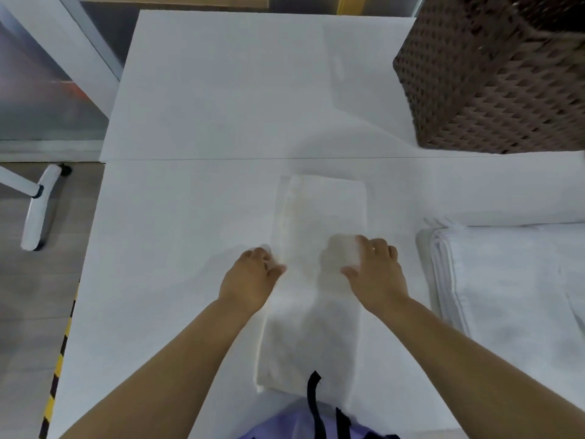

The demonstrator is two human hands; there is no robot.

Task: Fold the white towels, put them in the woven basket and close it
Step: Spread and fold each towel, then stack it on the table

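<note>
A white towel (319, 217), folded into a long narrow strip, lies lengthwise on the white table (190, 201) in front of me. My left hand (253, 277) sits at the strip's left edge, its fingers curled against the cloth. My right hand (376, 267) lies flat on the strip's right half; its fingers are blurred. The brown woven basket (493, 80) stands at the far right of the table, its lid out of frame. A stack of white towels (512, 280) rests at the right, beside the strip.
The table's left edge runs diagonally past a wood floor with yellow-black tape (58, 365). A white chair base (38, 213) stands on the floor at the left. A seam (221, 159) crosses the tabletop.
</note>
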